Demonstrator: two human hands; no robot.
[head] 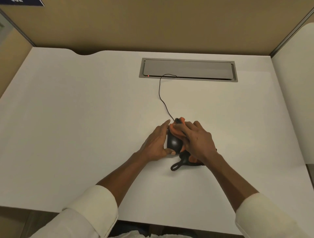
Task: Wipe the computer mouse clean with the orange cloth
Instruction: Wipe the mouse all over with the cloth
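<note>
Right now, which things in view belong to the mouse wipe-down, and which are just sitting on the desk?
Part of the job:
- computer mouse, steadied by the left hand
- orange cloth, pressed on the mouse by the right hand
- mouse cable, attached to it

Just there:
- grey cable hatch set in the desk
- partition wall behind

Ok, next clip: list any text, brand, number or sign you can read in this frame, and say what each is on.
Dark blue sign at the top left corner, on the partition: pale characters cut off by the frame edge, not readable.
Computer mouse: a faint mark on its back, too small to read.
Orange cloth, desk, cable tray cover: no text visible; only a small red light at the tray's left end.
</note>
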